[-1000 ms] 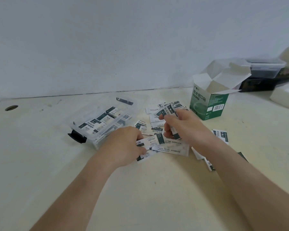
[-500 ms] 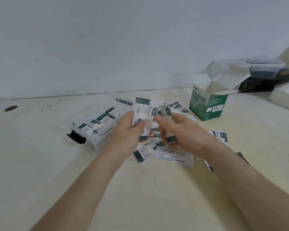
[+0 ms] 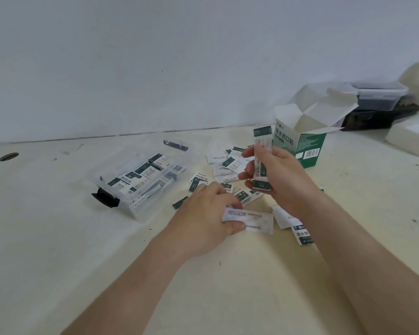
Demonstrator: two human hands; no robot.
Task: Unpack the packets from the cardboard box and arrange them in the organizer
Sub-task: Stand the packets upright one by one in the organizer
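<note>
My left hand (image 3: 211,213) pinches one end of a white packet (image 3: 254,220) low over the desk (image 3: 82,262), thumb beneath and fingers on top. My right hand (image 3: 276,175), raised just beyond it, grips a few upright packets (image 3: 261,160). Loose packets (image 3: 224,163) lie scattered on the desk around both hands. To the left stands the clear plastic organizer (image 3: 140,180), open, with packets lying inside. Behind my right hand the green cardboard box (image 3: 307,146) stands upright, flaps open.
</note>
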